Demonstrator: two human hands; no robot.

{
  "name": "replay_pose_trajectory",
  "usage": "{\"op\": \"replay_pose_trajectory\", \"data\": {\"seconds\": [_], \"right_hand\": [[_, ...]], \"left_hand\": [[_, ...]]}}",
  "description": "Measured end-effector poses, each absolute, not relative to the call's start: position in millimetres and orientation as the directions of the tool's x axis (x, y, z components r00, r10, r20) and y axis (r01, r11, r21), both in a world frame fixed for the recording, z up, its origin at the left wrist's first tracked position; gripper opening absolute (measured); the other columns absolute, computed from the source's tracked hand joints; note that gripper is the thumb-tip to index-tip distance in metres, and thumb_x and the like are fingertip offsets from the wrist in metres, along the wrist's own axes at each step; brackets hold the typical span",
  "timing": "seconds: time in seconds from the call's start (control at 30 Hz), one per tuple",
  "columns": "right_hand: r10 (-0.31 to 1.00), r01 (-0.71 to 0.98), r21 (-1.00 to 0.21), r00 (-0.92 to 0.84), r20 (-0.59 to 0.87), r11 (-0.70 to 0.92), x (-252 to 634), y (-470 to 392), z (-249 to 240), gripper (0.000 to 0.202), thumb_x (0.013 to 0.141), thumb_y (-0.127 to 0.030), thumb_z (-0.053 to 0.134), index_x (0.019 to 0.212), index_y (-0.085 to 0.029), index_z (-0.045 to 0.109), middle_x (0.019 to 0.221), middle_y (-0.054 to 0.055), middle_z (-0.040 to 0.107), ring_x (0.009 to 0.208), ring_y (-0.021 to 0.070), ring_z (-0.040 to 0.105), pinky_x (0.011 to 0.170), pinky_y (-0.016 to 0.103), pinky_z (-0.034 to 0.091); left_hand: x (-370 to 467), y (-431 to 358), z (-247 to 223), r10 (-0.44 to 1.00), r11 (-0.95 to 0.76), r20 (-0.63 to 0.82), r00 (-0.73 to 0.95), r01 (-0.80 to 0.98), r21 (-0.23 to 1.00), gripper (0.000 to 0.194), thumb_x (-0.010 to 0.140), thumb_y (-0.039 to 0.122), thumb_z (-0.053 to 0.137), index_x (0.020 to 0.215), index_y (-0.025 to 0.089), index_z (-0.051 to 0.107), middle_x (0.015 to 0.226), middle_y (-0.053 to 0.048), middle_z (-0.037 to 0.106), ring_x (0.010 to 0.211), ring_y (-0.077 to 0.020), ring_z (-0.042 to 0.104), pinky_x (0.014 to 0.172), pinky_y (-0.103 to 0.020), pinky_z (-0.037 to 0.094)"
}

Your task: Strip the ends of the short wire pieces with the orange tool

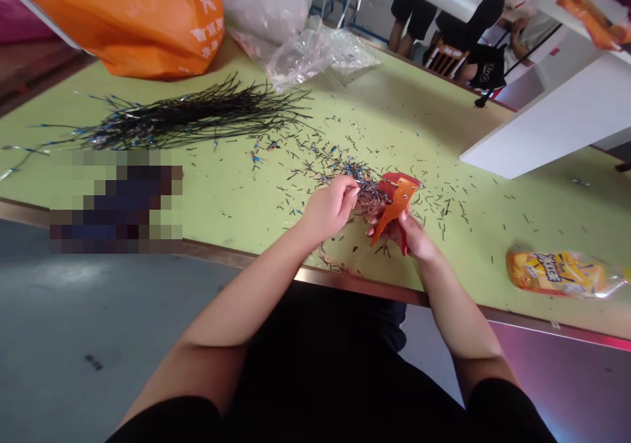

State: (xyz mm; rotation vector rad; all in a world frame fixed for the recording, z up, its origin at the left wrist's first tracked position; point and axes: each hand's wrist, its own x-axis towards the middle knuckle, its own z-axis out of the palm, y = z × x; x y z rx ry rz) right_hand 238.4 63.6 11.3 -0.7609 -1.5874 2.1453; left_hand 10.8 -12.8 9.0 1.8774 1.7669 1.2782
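My right hand [414,236] is wrapped round the handles of an orange wire stripper [400,200], its head turned up and toward the left. Just left of the tool, my left hand [331,205] is pinched closed, with what looks like a thin wire between thumb and fingers, pointing at the stripper's head. The wire is too small to see clearly. Under and behind both hands lies a pile of short black, blue and copper-coloured wire scraps [362,177]. A long bundle of black wires [197,116] with blue and silvery ends rests farther left.
Loose clippings are scattered over the green table [256,219]. An orange bag [162,22] and clear plastic bags [315,55] sit at the back left. A yellow-labelled bottle [562,272] lies at right. A white panel [547,121] juts in. Other people are beyond the table.
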Motion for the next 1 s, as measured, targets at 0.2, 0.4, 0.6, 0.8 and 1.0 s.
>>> {"op": "replay_pose_trajectory", "data": {"seconds": [0.2,0.4,0.6,0.8,1.0], "right_hand": [[0.746,0.181,-0.976,-0.665,-0.033,0.118,241.2,65.7,14.7,0.044,0.091,-0.056,0.074,0.122,-0.025,0.072,0.119,0.010,0.075,0.110,0.0293,0.070,0.094,0.045,0.058],[0.775,0.135,-0.977,-0.631,0.044,0.165,239.1,62.9,17.5,0.041,0.092,-0.054,0.073,0.119,-0.024,0.072,0.119,0.010,0.075,0.104,0.0263,0.071,0.095,0.044,0.058],[0.728,0.122,-0.992,-0.683,-0.056,0.038,226.0,49.2,8.0,0.038,0.091,-0.060,0.072,0.088,-0.022,0.069,0.084,0.006,0.073,0.082,0.0232,0.070,0.081,0.040,0.061],[0.617,0.096,-0.988,-0.772,-0.149,-0.118,224.9,45.7,7.2,0.038,0.087,-0.058,0.078,0.100,-0.023,0.072,0.097,0.005,0.079,0.095,0.0249,0.076,0.099,0.046,0.060],[0.558,0.069,-0.991,-0.821,-0.121,-0.113,226.6,48.1,10.1,0.035,0.090,-0.055,0.076,0.102,-0.022,0.074,0.107,0.007,0.079,0.106,0.0251,0.075,0.104,0.045,0.057]], "left_hand": [[12.1,-11.5,10.2,0.820,-0.287,0.513,-0.253,0.595,0.751,0.020,0.107,0.033,0.047,0.109,0.019,0.061,0.080,-0.001,0.073,0.070,-0.0128,0.069,0.067,-0.025,0.050],[16.1,-9.6,7.3,0.766,-0.353,0.591,-0.255,0.601,0.717,0.024,0.107,0.032,0.046,0.106,0.018,0.066,0.085,-0.003,0.075,0.072,-0.0127,0.070,0.071,-0.025,0.054],[20.2,-10.5,2.3,0.773,-0.319,0.572,-0.275,0.611,0.725,0.026,0.107,0.035,0.047,0.109,0.018,0.067,0.092,-0.005,0.077,0.072,-0.0119,0.069,0.068,-0.024,0.054],[18.8,-11.0,0.3,0.792,-0.277,0.554,-0.256,0.657,0.701,0.030,0.108,0.038,0.045,0.110,0.018,0.067,0.094,-0.005,0.076,0.070,-0.0123,0.068,0.067,-0.025,0.053],[18.3,-9.6,0.0,0.800,-0.298,0.579,-0.158,0.734,0.610,0.032,0.108,0.036,0.043,0.106,0.019,0.070,0.093,-0.006,0.077,0.080,-0.0158,0.071,0.075,-0.028,0.053]]}}
